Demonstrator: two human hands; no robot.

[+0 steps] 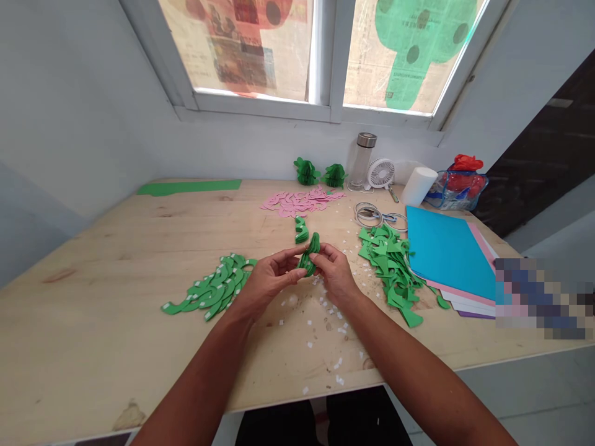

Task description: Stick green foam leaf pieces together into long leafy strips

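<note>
Looking in from the head view, I see the person at the wooden table (116,248) with both hands busy on a green stack (306,261), held just above the tabletop in front of them. The left hand (272,272) pinches its left side between fingers and thumb; the right hand (335,271) grips it from the right, thumb pressing on top.

I'd call this partway along. Two puffed-out green shapes (307,172) standing by the wall look finished to me. The stack in hand seems partly built up, and a smaller green stack (302,231) lies just beyond it. Plenty looks left: curved green pieces (218,285) dotted with white squares are spread beside the left forearm, and pink cutouts (302,201) lie heaped farther back, apparently untouched.

The held stack's long axis runs mostly away from the person, its far end angled a little to the right and its near end toward the person's lap. Fingers cover its sides, so I can't tell how steeply it tilts.
</note>
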